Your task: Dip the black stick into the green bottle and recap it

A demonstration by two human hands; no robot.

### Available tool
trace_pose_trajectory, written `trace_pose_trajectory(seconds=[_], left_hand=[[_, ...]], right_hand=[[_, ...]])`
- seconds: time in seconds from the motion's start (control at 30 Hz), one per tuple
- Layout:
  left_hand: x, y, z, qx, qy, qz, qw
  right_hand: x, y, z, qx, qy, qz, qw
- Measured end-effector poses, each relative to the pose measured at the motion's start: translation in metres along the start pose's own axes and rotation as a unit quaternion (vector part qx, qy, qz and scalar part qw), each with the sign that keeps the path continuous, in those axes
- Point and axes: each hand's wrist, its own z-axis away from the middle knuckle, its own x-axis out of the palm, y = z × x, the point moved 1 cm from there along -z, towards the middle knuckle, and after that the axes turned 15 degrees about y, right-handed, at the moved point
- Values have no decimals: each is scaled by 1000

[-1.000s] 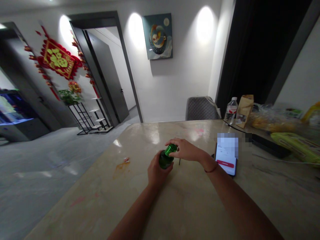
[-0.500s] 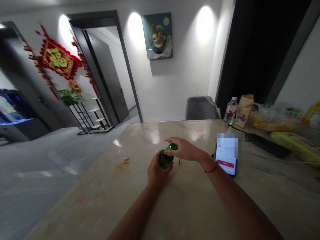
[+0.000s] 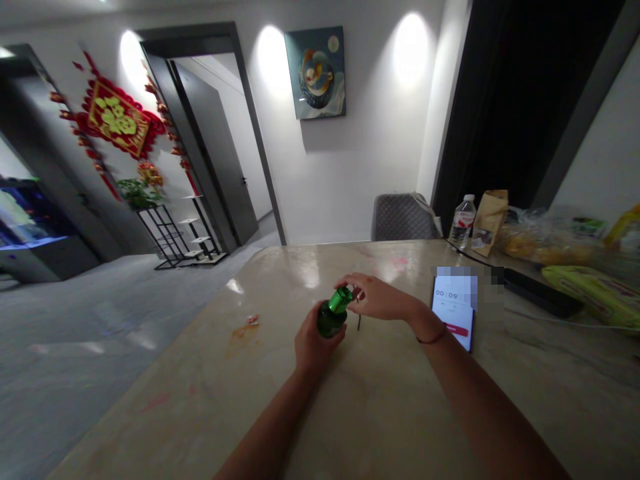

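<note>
A small green glass bottle (image 3: pixel 332 322) with a shiny green neck stands tilted slightly to the right above the marble-like table (image 3: pixel 380 407). My left hand (image 3: pixel 315 343) is wrapped round its body, fingers and thumb on either side. At the bottle's top, my right hand (image 3: pixel 373 297) curls its fingers about the neck from the right, thumb below. Whether a cap is between the fingertips is too small to make out. Just below my right hand a thin dark stick-like thing (image 3: pixel 359 323) shows.
A phone (image 3: pixel 453 310) showing a timer lies to the right of my right wrist. Beyond it are a black box (image 3: pixel 543 291), a yellow-green packet (image 3: pixel 593 293), a water bottle (image 3: pixel 463 221) and a paper bag (image 3: pixel 490 222). A small crumpled scrap (image 3: pixel 253 320) lies left.
My right hand has shifted right, its fingers drawing back over the bottle's top, so more of the green neck shows. My left hand keeps its hold on the bottle.
</note>
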Motion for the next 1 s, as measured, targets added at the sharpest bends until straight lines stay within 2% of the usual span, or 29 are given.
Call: trace_pose_trajectory(seconds=[0.1, 0.23, 0.37, 0.53, 0.7, 0.8, 0.9, 1.0], left_hand=[[1, 0, 0, 10, 3, 3, 1000], [1, -1, 0, 15, 6, 5, 1000], [1, -1, 0, 12, 5, 8, 1000], [1, -1, 1, 12, -1, 8, 1000], [2, 0, 2, 32, 1, -1, 999], [2, 0, 3, 36, -5, -4, 999], [1, 0, 2, 29, -14, 0, 999], [1, 0, 2, 29, -20, 4, 999]], right_hand=[[1, 2, 1, 11, -1, -21, 1000], [6, 2, -1, 55, 15, 15, 998], [7, 0, -3, 55, 7, 36, 998], [3, -2, 1, 31, -15, -13, 999], [4, -1, 0, 72, -4, 23, 997], [3, 1, -1, 44, -9, 44, 998], [-1, 1, 2, -10, -34, 15, 999], [-3, 2, 4, -6, -47, -1, 999]])
